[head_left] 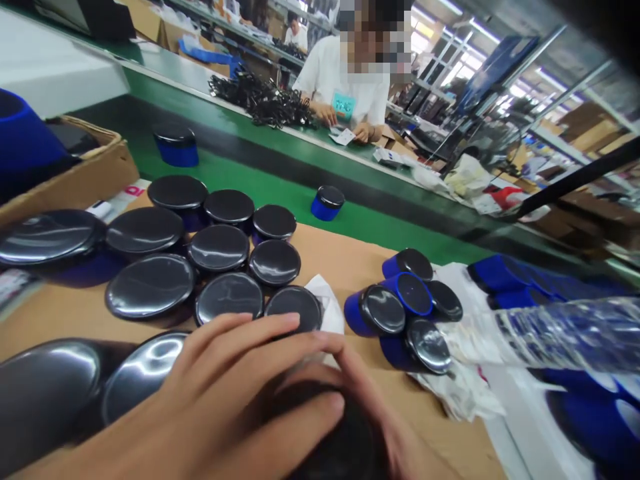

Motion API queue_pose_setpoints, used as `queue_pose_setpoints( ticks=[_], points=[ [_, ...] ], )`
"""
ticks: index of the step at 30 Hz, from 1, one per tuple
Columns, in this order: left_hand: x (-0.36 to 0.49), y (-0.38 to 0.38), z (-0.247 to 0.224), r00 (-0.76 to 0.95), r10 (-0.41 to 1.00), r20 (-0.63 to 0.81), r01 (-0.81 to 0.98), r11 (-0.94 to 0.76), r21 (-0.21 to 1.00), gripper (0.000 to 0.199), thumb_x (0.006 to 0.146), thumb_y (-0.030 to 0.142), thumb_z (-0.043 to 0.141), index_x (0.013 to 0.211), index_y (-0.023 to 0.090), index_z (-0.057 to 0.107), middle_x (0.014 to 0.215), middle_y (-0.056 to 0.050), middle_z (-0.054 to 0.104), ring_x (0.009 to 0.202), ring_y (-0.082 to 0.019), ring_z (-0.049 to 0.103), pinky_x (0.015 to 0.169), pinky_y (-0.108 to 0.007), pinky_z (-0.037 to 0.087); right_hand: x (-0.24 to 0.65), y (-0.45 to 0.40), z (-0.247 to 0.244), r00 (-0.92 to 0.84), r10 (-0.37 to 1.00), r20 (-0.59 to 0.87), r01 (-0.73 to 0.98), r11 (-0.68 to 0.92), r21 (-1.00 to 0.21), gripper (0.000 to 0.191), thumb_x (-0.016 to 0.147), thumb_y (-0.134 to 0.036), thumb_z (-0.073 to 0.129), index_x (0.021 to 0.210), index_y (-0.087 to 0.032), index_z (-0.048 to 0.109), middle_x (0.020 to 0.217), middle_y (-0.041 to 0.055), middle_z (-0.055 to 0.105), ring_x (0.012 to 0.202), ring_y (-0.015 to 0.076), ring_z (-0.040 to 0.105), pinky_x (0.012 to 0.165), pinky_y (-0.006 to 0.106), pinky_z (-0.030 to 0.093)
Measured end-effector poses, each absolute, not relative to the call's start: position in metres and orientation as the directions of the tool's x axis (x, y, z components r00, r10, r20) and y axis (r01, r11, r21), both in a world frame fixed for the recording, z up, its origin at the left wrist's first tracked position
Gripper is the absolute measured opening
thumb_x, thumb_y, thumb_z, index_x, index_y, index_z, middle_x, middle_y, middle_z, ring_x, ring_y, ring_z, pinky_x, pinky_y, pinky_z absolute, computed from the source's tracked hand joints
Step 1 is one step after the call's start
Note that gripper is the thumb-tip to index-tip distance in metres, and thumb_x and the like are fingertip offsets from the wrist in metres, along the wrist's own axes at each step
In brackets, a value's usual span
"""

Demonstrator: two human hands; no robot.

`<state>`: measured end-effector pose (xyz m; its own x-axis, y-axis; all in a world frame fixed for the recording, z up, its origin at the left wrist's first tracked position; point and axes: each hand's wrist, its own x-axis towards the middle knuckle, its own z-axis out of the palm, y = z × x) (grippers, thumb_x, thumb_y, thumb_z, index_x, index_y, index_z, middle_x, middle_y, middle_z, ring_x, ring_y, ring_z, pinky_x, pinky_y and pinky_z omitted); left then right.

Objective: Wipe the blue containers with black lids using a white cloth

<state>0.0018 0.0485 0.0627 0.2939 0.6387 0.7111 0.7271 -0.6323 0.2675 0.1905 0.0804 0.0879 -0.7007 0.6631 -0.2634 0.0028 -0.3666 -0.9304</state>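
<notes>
At the bottom centre, my left hand (230, 393) lies over a dark round piece (345, 443), its thumb resting on the black top. My right hand (373, 407) wraps round the far and right side of the same piece, mostly hidden behind my left hand. Just beyond my fingertips sits a black-topped container (295, 307), one of several glossy black-topped blue containers (219, 247) standing close together to the left. A white cloth or tissue (325, 307) lies beside them.
More blue containers (383, 310) lie tilted on the right, near crumpled tissue (470, 393) and a clear plastic bottle (565, 333). A cardboard box (107, 163) stands left. Two containers sit on the green belt (270, 193). Across it, a person (345, 87) handles small items.
</notes>
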Motion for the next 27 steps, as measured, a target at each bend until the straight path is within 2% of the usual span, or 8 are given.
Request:
queue_pose_setpoints(
  ticks=[4, 8, 10, 13, 16, 19, 22, 27],
  points=[
    [-0.016, 0.054, 0.067, 0.466, 0.643, 0.607, 0.712, -0.68, 0.173, 0.048, 0.08, 0.023, 0.055, 0.127, 0.028, 0.057, 0.137, 0.002, 0.056, 0.136, -0.018, 0.042, 0.118, -0.033, 0.025, 0.195, 0.084, 0.076, -0.729, 0.665, -0.165, -0.169, -0.407, -0.897, 0.057, 0.079, -0.044, 0.084, 0.131, -0.038, 0.062, 0.143, -0.0009, 0.061, 0.136, 0.0215, 0.055, 0.116, 0.037, 0.041],
    [-0.028, 0.054, 0.074, 0.59, 0.651, 0.477, 0.678, -0.72, 0.145, 0.052, 0.081, 0.027, 0.059, 0.133, 0.028, 0.055, 0.142, 0.005, 0.057, 0.142, -0.017, 0.035, 0.125, -0.029, 0.01, 0.198, 0.087, 0.071, -0.693, 0.717, -0.073, -0.03, -0.129, -0.991, 0.064, 0.083, -0.03, 0.081, 0.139, -0.046, 0.055, 0.148, -0.004, 0.057, 0.14, 0.0196, 0.05, 0.121, 0.039, 0.035],
    [-0.029, 0.054, 0.075, 0.62, 0.636, 0.459, 0.666, -0.736, 0.12, 0.049, 0.083, 0.028, 0.059, 0.132, 0.03, 0.057, 0.146, 0.006, 0.053, 0.144, -0.016, 0.034, 0.125, -0.027, 0.011, 0.196, 0.087, 0.069, -0.693, 0.719, -0.046, -0.032, -0.095, -0.995, 0.062, 0.084, -0.024, 0.08, 0.135, -0.05, 0.057, 0.145, -0.0073, 0.059, 0.138, 0.0179, 0.052, 0.121, 0.039, 0.035],
    [-0.028, 0.053, 0.071, 0.512, 0.666, 0.542, 0.714, -0.681, 0.163, 0.044, 0.087, 0.026, 0.052, 0.13, 0.035, 0.055, 0.144, 0.005, 0.054, 0.14, -0.013, 0.04, 0.119, -0.025, 0.024, 0.196, 0.085, 0.065, -0.755, 0.651, -0.074, -0.161, -0.294, -0.942, 0.05, 0.085, -0.038, 0.078, 0.131, -0.051, 0.061, 0.141, -0.0088, 0.062, 0.136, 0.0179, 0.055, 0.12, 0.04, 0.037],
    [-0.027, 0.053, 0.068, 0.51, 0.696, 0.506, 0.723, -0.665, 0.187, 0.049, 0.094, 0.031, 0.048, 0.142, 0.034, 0.044, 0.149, 0.008, 0.049, 0.142, -0.01, 0.035, 0.119, -0.021, 0.02, 0.201, 0.081, 0.058, -0.795, 0.579, -0.181, -0.158, -0.486, -0.86, 0.058, 0.081, -0.055, 0.078, 0.135, -0.04, 0.062, 0.141, -0.0019, 0.064, 0.137, 0.0244, 0.054, 0.119, 0.044, 0.037],
    [-0.025, 0.052, 0.068, 0.496, 0.697, 0.518, 0.711, -0.669, 0.22, 0.035, 0.095, 0.031, 0.044, 0.128, 0.039, 0.053, 0.147, 0.013, 0.048, 0.143, -0.007, 0.033, 0.12, -0.019, 0.017, 0.201, 0.079, 0.054, -0.788, 0.575, -0.221, -0.111, -0.485, -0.868, 0.06, 0.082, -0.057, 0.075, 0.137, -0.034, 0.061, 0.15, 0.0007, 0.056, 0.145, 0.0255, 0.044, 0.122, 0.043, 0.031],
    [-0.021, 0.051, 0.07, 0.47, 0.688, 0.554, 0.725, -0.658, 0.203, 0.031, 0.088, 0.023, 0.048, 0.115, 0.034, 0.058, 0.142, 0.008, 0.053, 0.139, -0.012, 0.04, 0.119, -0.025, 0.024, 0.192, 0.077, 0.049, -0.778, 0.61, -0.15, -0.172, -0.437, -0.883, 0.083, 0.073, -0.072, 0.075, 0.142, -0.03, 0.056, 0.156, 0.0047, 0.048, 0.149, 0.0278, 0.037, 0.124, 0.044, 0.026],
    [-0.019, 0.05, 0.072, 0.552, 0.658, 0.513, 0.698, -0.7, 0.147, 0.046, 0.088, 0.023, 0.048, 0.134, 0.026, 0.05, 0.136, 0.004, 0.061, 0.135, -0.014, 0.045, 0.122, -0.024, 0.021, 0.186, 0.076, 0.051, -0.797, 0.573, -0.192, -0.139, -0.482, -0.865, 0.076, 0.071, -0.074, 0.075, 0.136, -0.036, 0.06, 0.139, 0.0011, 0.065, 0.138, 0.0306, 0.052, 0.117, 0.051, 0.039]
  ],
)
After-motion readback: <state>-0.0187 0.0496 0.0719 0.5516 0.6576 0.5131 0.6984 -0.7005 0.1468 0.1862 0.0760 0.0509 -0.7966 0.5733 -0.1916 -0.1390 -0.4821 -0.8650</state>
